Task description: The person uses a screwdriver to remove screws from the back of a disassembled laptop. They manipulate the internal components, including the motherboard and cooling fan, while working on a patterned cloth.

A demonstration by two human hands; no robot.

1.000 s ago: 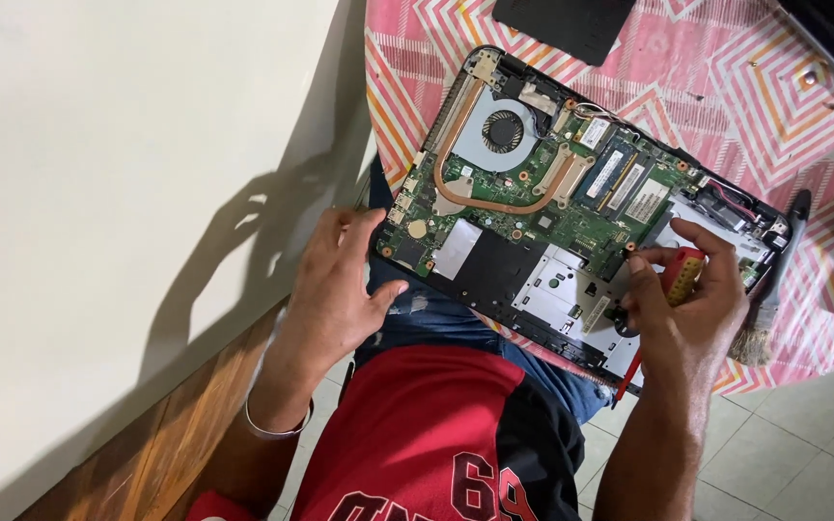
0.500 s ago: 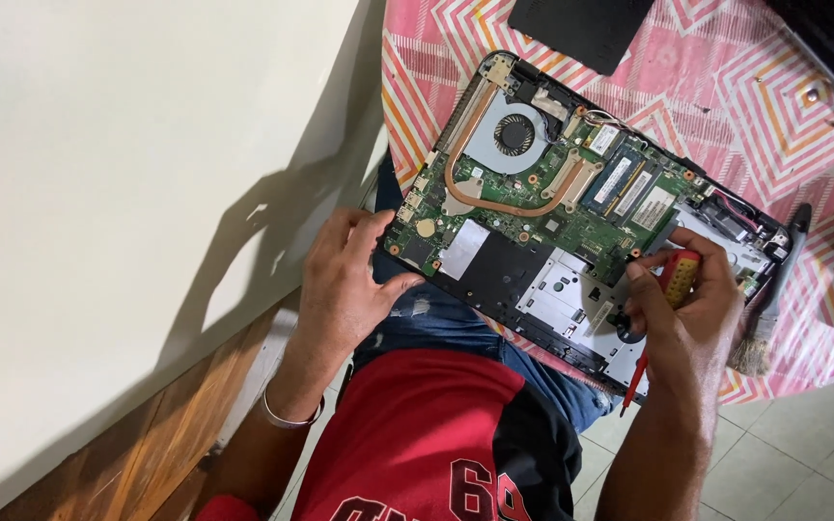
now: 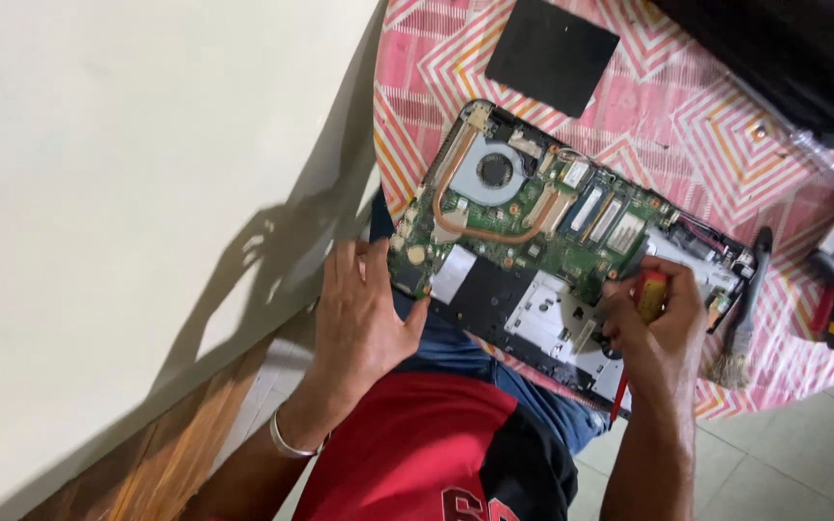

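We note our left hand [image 3: 364, 323] spread, bracing the opened laptop's green circuit board [image 3: 542, 227] at its eight o'clock edge; our right hand [image 3: 658, 328] grips a red-handled screwdriver [image 3: 651, 294], which could slip and gouge components.

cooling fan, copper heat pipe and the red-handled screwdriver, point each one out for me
round grey cooling fan [image 3: 495, 171]: head view, on its dark hub.
curved copper heat pipe [image 3: 494, 237]: head view, on its lower bend.
red-and-yellow-handled screwdriver [image 3: 651, 292]: head view, on the handle showing above the right hand's fingers.
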